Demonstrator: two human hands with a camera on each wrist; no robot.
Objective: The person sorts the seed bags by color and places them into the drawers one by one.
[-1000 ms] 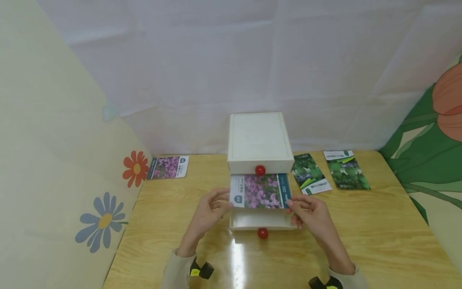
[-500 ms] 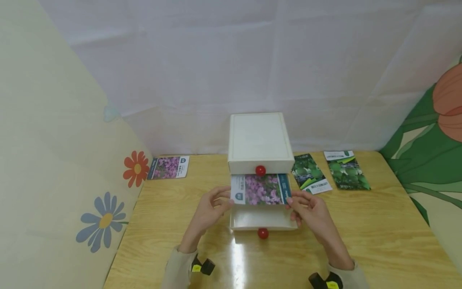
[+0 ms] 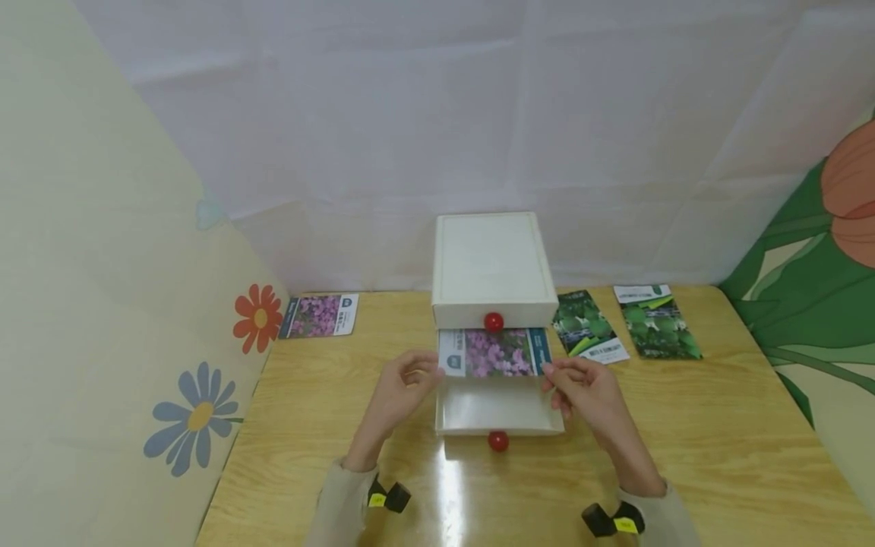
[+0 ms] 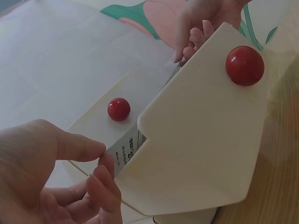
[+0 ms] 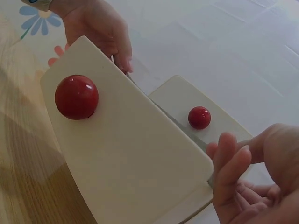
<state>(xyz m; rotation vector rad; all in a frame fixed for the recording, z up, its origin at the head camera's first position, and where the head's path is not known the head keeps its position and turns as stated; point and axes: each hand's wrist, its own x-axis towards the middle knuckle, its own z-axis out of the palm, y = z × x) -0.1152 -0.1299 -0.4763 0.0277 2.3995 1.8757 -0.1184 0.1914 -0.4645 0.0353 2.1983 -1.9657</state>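
A seed packet with pink flowers [image 3: 497, 353] lies flat over the pulled-out lower drawer [image 3: 500, 414] of a small white box [image 3: 491, 254]. Its far edge is hidden beneath the upper drawer front. My left hand [image 3: 403, 387] pinches the packet's white end between thumb and fingers, and in the left wrist view the printed end [image 4: 125, 151] shows at the fingertips. At the dark blue end, my right hand [image 3: 589, 391] pinches the packet's corner. Both hands are at the drawer's side walls. Red round knobs mark the upper drawer [image 3: 494, 322] and the lower one [image 3: 498, 441].
Another pink-flower packet [image 3: 319, 317] lies at the table's back left. Two green-leaf packets, one nearer [image 3: 589, 327] and one farther right [image 3: 658, 322], lie right of the box. A white cloth [image 3: 355, 152] hangs behind the wooden table [image 3: 724, 456].
Both hands have moved slightly away from me with the packet, which has slid farther under the upper drawer. More of the lower drawer's inside now shows.
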